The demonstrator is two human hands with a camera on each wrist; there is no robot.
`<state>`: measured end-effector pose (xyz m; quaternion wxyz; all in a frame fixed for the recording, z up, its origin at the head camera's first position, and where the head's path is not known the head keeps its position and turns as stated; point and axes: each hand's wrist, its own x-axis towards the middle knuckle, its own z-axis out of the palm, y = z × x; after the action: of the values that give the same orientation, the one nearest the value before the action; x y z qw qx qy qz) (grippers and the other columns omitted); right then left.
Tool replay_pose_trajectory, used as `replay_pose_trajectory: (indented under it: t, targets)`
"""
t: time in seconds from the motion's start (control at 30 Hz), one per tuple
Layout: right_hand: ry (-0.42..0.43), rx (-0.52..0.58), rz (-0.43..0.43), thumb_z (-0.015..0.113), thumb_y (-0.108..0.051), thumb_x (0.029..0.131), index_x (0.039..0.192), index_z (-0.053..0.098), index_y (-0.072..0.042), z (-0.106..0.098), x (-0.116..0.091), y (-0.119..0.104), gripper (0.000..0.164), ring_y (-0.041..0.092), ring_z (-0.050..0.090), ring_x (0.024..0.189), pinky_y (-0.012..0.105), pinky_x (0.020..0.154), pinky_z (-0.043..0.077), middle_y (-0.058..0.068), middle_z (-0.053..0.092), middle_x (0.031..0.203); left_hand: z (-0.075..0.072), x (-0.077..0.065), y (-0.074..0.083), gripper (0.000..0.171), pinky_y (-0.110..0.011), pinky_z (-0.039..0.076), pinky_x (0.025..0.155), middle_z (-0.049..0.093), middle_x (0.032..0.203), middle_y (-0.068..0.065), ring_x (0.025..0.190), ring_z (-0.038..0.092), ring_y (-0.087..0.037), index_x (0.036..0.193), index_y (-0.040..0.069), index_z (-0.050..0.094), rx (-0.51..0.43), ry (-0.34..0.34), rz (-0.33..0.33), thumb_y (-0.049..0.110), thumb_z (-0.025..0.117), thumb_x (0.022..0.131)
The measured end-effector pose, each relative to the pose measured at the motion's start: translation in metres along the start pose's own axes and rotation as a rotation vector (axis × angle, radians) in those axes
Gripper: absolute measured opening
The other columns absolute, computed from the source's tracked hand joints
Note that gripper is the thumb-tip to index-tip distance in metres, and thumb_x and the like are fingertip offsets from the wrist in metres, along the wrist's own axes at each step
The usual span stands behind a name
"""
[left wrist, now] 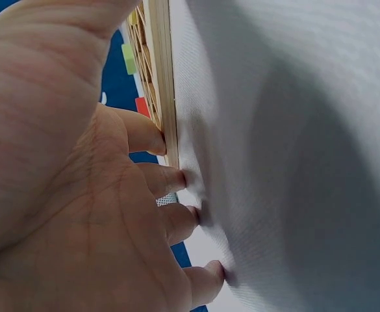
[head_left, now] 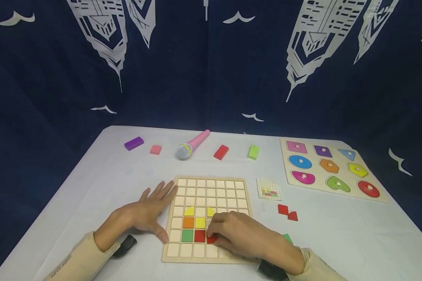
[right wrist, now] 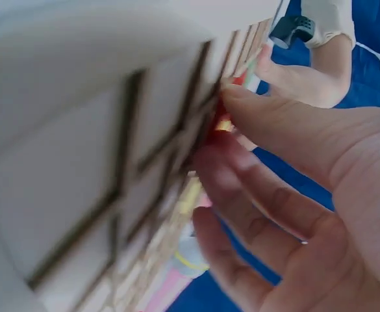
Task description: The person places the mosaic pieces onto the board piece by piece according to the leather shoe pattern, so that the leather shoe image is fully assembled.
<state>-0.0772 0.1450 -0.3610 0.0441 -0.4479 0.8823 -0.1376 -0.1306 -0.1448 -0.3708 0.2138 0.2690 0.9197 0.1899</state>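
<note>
A wooden grid board (head_left: 186, 250) lies on the white table. My left hand (head_left: 149, 212) is spread at its left side, fingers straight; the left wrist view shows fingertips on the cloth and one finger against the board's edge. Over the lower right of the grid, my right hand (head_left: 240, 232) pinches a red tile (head_left: 211, 239) between thumb and fingers, at the cell beside a red square tile (head_left: 199, 236). Also in the grid are a green tile (head_left: 187, 235), an orange tile (head_left: 188, 222), a yellow square (head_left: 200, 223) and two yellow rounded pieces (head_left: 189, 211). My right hand hides several cells.
Right of the board lie a small pattern card (head_left: 268, 185), two loose red pieces (head_left: 283, 209) and a green piece (head_left: 287, 237) partly under my right forearm. A knobbed shape puzzle (head_left: 323, 185) is farther right. Behind are a pink toy microphone (head_left: 193, 145) and several coloured blocks (head_left: 221, 152).
</note>
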Motion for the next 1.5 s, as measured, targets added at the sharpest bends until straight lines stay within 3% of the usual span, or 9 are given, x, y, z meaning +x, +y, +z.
replay_pose_trajectory:
  t: [0.2,0.5,0.7,0.9,1.2,1.4,1.5]
  targets:
    - [-0.047,-0.131,0.014,0.073,-0.025,0.091,0.109,0.078,-0.026,-0.009,-0.013,-0.009,0.018,0.007,0.058,0.093,0.023,0.078,0.051,-0.007,0.065,0.113,0.000,0.001,0.001,0.142,-0.066,-0.003,0.121,-0.003,0.168,-0.020,0.154,-0.007,-0.043,0.160,0.001,0.009,0.004,-0.001,0.005,0.052,0.091,0.056]
    - [-0.095,-0.230,0.120,0.070,-0.033,0.093,0.118,0.075,-0.029,-0.010,-0.018,-0.016,0.026,0.014,0.050,0.115,0.034,0.092,0.051,-0.004,0.059,0.128,0.001,0.001,0.001,0.142,-0.067,-0.003,0.121,-0.002,0.168,-0.020,0.154,-0.006,-0.043,0.160,0.001,0.009,-0.001,0.002,0.001,0.051,0.091,0.056]
    - [-0.156,-0.143,0.110,0.066,-0.036,0.096,0.131,0.068,-0.028,-0.013,-0.020,-0.011,0.036,0.014,0.048,0.121,0.034,0.101,0.049,-0.004,0.056,0.134,0.003,0.000,-0.001,0.142,-0.066,-0.004,0.121,-0.003,0.168,-0.020,0.154,-0.006,-0.043,0.160,0.001,0.009,-0.007,0.002,0.000,0.050,0.091,0.056]
    - [-0.200,-0.007,0.140,0.062,-0.043,0.098,0.147,0.051,-0.033,-0.024,-0.038,0.001,0.051,0.013,0.046,0.125,0.036,0.104,0.050,-0.008,0.051,0.142,0.005,0.000,-0.001,0.141,-0.066,-0.004,0.121,-0.003,0.168,-0.019,0.154,-0.007,-0.042,0.160,0.002,0.009,-0.019,-0.001,0.006,0.051,0.091,0.056]
    - [-0.191,0.173,0.329,0.067,-0.057,0.089,0.139,0.058,-0.032,-0.048,-0.084,0.032,0.057,0.012,0.052,0.123,0.037,0.100,0.053,-0.014,0.056,0.137,0.003,0.002,-0.001,0.142,-0.066,-0.003,0.121,-0.003,0.168,-0.019,0.154,-0.007,-0.042,0.160,0.002,0.009,-0.002,-0.006,-0.003,0.052,0.091,0.055]
    - [-0.178,0.264,0.360,0.071,-0.056,0.086,0.131,0.064,-0.031,-0.044,-0.111,0.058,0.053,0.009,0.059,0.116,0.036,0.099,0.054,-0.017,0.062,0.129,0.001,0.001,0.001,0.142,-0.066,-0.003,0.121,-0.002,0.168,-0.019,0.154,-0.007,-0.042,0.160,0.001,0.010,-0.005,-0.005,-0.013,0.052,0.091,0.055]
    - [-0.141,0.317,0.318,0.074,-0.053,0.084,0.127,0.065,-0.031,-0.039,-0.121,0.068,0.049,0.007,0.060,0.110,0.032,0.097,0.053,-0.015,0.065,0.125,0.000,0.000,0.001,0.142,-0.066,-0.003,0.121,-0.003,0.168,-0.020,0.154,-0.007,-0.043,0.160,0.001,0.010,-0.006,-0.001,-0.015,0.051,0.092,0.054]
